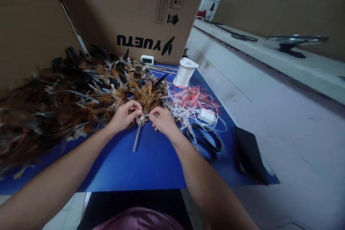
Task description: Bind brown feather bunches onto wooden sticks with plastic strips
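Two hands at work, both closed on one small bundle; my left hand (124, 115) pinches the base of a cluster of brown feathers (147, 95) against the top of a thin stick (137, 137), fingers curled tight around the join; my right hand (162, 119) pinches the same join from the other side, thumb and forefinger closed on what looks like a pale strand of string, though the strand itself is too fine to follow; the stick lies flat on the blue mat (151, 165), its free end pointing back toward me, its upper end hidden between my fingertips.

Step in hand, as I judge it: binding feathers to the stick head; the wrap looks begun, not finished.

Around the grip: big feather pile (54, 97) left of my left hand and beyond it; tangle of red and white ribbon (194, 102) just right of my right hand; black scissors (206, 140) near my right wrist; white spool (184, 72) beyond the ribbon; dark flat case (249, 154) further right, well apart; cardboard box (129, 10) at the back.

Next move, my estimate: keep the left pinch firm so the quills do not slip along the stick; turn the strand around the join under tension with the right; scissors are within easy reach of the right hand.
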A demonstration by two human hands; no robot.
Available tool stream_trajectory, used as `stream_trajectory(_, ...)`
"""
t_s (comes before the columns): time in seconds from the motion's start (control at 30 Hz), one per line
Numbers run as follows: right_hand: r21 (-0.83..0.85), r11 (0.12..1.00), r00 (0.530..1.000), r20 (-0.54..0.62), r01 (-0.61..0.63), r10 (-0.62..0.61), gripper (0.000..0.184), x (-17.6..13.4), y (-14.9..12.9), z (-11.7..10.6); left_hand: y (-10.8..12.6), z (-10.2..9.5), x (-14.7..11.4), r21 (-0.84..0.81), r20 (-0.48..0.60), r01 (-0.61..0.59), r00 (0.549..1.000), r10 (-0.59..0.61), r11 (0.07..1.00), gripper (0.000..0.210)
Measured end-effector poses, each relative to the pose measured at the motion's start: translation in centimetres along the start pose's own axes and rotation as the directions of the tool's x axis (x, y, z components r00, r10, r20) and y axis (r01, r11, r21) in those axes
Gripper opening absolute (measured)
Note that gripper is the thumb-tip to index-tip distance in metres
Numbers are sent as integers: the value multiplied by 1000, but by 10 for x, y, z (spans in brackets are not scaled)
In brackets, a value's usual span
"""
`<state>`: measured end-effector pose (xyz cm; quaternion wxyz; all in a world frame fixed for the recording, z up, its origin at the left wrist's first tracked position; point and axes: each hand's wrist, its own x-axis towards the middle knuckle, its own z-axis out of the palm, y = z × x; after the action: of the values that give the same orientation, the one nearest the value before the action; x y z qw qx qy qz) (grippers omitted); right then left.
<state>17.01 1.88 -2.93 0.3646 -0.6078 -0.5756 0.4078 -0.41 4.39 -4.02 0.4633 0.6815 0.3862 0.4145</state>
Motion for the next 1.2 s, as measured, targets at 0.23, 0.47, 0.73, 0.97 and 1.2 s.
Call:
stream_trajectory(0.23, -50, 999, 1000, -5, 12, -13, 6, -3, -2, -2, 6, -1, -4, 87, -85, 52, 995, -45, 995, 24)
stream_trajectory(0.47, 66, 997, 999, 25, -49, 48, 15, 0, 0, -3, 22, -1, -11, 620, -175, 25, 979, 107, 784, 23)
stream_trajectory(0.73, 120, 990, 997, 40, -70, 66, 16, -2, 0, -2, 26, 20, -15, 818, -75, 62, 997, 0, 571, 33)
stream_trajectory(0.97, 210, 978, 999, -40, 16, -8, 14, 1, 0, -8, 29, 15, -12, 697, -128, 128, 990, -53, 706, 29)
stream_trajectory(1.2, 409, 891, 957, -277, 197, -84, 12, 0, -13, -24, 40, 1, -14, 105, -227, 261, 946, -233, 960, 28)
